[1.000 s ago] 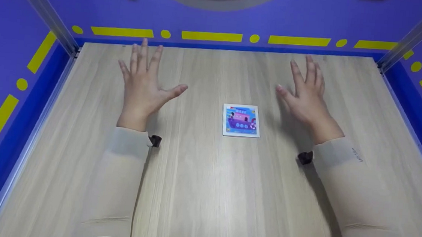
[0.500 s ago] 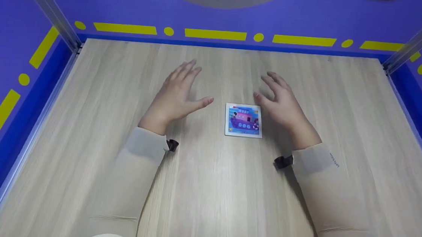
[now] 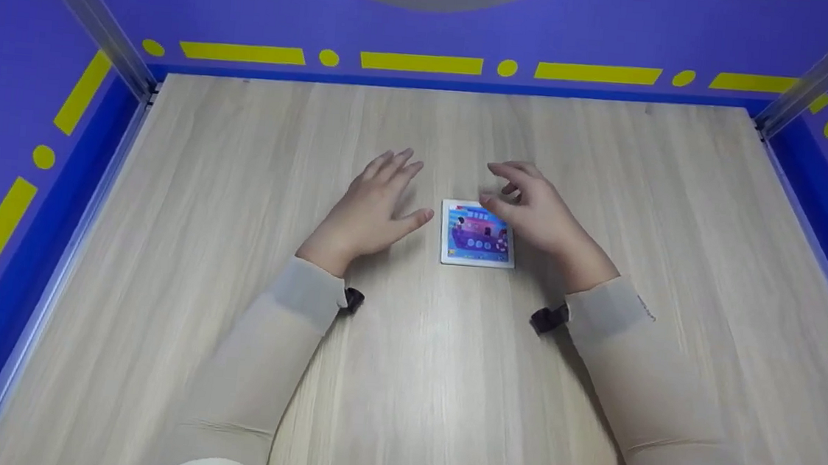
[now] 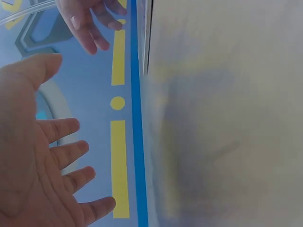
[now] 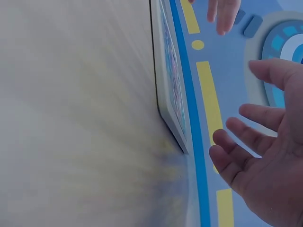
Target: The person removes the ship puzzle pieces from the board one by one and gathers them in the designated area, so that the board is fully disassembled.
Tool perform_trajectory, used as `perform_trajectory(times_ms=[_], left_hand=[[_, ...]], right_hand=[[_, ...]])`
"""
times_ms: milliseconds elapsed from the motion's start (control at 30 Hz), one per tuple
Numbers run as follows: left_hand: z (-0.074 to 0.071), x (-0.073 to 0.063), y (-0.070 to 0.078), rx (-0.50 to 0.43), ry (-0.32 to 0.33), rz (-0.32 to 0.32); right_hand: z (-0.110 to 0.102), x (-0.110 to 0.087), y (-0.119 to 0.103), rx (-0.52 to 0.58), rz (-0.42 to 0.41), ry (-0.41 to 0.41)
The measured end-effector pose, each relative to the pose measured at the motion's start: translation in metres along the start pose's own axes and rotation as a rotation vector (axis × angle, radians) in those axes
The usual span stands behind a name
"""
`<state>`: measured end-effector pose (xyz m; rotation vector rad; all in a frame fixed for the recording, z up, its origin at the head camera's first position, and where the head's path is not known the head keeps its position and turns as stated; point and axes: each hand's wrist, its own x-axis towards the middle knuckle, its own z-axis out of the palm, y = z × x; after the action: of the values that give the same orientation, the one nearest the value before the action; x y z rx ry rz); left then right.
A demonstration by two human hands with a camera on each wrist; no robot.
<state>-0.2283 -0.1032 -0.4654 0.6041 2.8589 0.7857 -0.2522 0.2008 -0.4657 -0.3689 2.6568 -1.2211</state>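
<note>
A small square picture puzzle with a white frame and a pink and purple boat (image 3: 478, 239) lies flat on the wooden table (image 3: 402, 379). My left hand (image 3: 371, 214) hovers left of it, fingers spread, thumb pointing toward its left edge. Over its upper right corner is my right hand (image 3: 545, 213), thumb overlapping the picture in the head view and fingers slightly bent. Both hands hold nothing. In the right wrist view the puzzle's frame (image 5: 165, 94) appears edge-on, apart from the right hand's fingers (image 5: 258, 113). The left wrist view shows the left hand's palm and spread fingers (image 4: 68, 153).
Purple-blue panels (image 3: 430, 30) with yellow dashes and dots stand behind the table and on both sides. Metal posts (image 3: 98, 23) mark the back corners. A small black wrist mount (image 3: 549, 319) sits at the right cuff, another mount (image 3: 353, 301) at the left.
Both hands have come inward from wide apart and drawn back toward the puzzle. The right hand's fingers have bent a little more. The puzzle stays in place on the table.
</note>
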Motion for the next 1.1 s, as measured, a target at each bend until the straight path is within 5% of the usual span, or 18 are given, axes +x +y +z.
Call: perform_trajectory(times_ms=[300,800,1100], left_hand=[[0.011,-0.003,0.003,0.008,-0.077,0.038],[0.028,0.005,0.011,0.058,-0.214,0.066],[0.034,0.002,0.015,0.055,-0.229,0.057]], right_hand=[[0.01,0.005,0.001,-0.069,-0.068,-0.16],[0.013,0.005,0.007,-0.169,-0.055,-0.209],[0.016,0.003,0.004,-0.192,-0.04,-0.223]])
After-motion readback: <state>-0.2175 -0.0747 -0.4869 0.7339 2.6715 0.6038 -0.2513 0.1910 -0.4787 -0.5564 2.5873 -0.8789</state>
